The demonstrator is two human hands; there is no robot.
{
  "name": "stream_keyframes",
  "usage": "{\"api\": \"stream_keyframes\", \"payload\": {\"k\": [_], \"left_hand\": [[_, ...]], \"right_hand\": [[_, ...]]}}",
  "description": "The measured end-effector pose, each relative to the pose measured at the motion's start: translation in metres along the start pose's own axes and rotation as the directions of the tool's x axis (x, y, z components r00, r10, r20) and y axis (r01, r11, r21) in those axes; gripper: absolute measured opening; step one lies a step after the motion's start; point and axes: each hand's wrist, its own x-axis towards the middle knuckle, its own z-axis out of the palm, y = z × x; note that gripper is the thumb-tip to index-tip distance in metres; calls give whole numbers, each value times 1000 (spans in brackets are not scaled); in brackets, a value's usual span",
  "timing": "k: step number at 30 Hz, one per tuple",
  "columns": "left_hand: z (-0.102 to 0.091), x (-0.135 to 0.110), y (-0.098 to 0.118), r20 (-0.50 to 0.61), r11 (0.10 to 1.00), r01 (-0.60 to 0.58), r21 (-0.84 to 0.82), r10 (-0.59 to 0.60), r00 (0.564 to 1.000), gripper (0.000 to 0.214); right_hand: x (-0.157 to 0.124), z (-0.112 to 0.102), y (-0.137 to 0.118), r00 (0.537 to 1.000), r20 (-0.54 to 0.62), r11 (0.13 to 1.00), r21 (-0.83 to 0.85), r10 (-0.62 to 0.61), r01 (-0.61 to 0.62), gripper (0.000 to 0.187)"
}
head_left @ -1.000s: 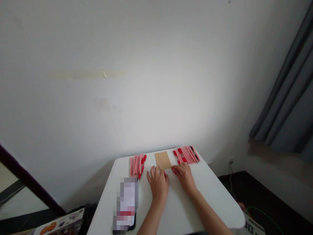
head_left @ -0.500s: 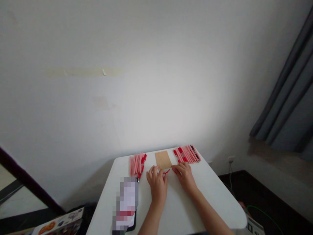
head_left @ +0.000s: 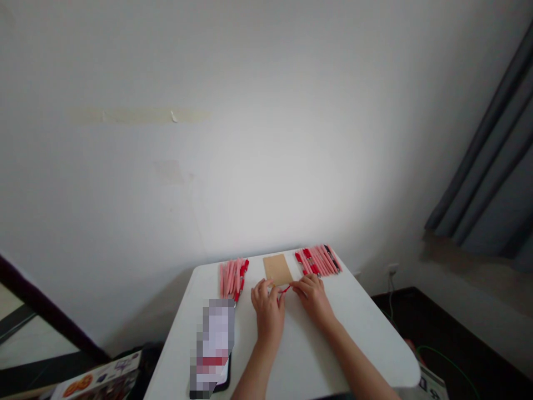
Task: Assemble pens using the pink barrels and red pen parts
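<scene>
A thin red stick [head_left: 285, 289], too small to name more exactly, lies between my two hands in front of the brown card. My left hand [head_left: 268, 314] is closed around its left part, thumb and fingertips together, with whatever else it grips hidden. From the other side, the fingertips of my right hand [head_left: 312, 297] pinch at the stick's right end. Just beyond the fingers, the flat brown card [head_left: 278, 268] rests on the white table [head_left: 303, 355]. Pink pens [head_left: 228, 278] with a few red ones lie bunched to the left of it.
Another row of pink, red and black pens [head_left: 321, 260] lies at the back right of the table. A phone [head_left: 216, 344], partly blurred out, lies at the left. Behind the table stands a wall [head_left: 266, 139]; a printed box [head_left: 100, 378] is on the lower left.
My right fingertips have come closer to the left hand and now meet the end of the red stick, where a small gap showed before. The view has shifted slightly.
</scene>
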Motion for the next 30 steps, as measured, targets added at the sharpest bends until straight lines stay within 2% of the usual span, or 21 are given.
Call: {"api": "stream_keyframes", "payload": {"k": [5, 13, 22, 26, 30], "left_hand": [[-1, 1, 1, 38, 1000, -5, -4, 5, 999, 12], [-2, 1, 1, 23, 1000, -15, 5, 15, 1000, 10], [7, 0, -7, 7, 996, 13, -85, -13, 1000, 8], [7, 0, -8, 19, 993, 16, -119, -14, 1000, 8], [5, 1, -6, 7, 991, 18, -134, -17, 1000, 8]], "right_hand": [[0, 0, 0, 1000, -15, 1000, 1, -2, 2, 19], [-1, 2, 4, 1000, -20, 999, 53, -4, 5, 16], [-1, 5, 3, 1000, -8, 984, 175, -6, 7, 18], [0, 4, 3, 999, -40, 974, 227, 34, -24, 19], [1, 1, 2, 998, -54, 969, 246, 21, -7, 16]]}}
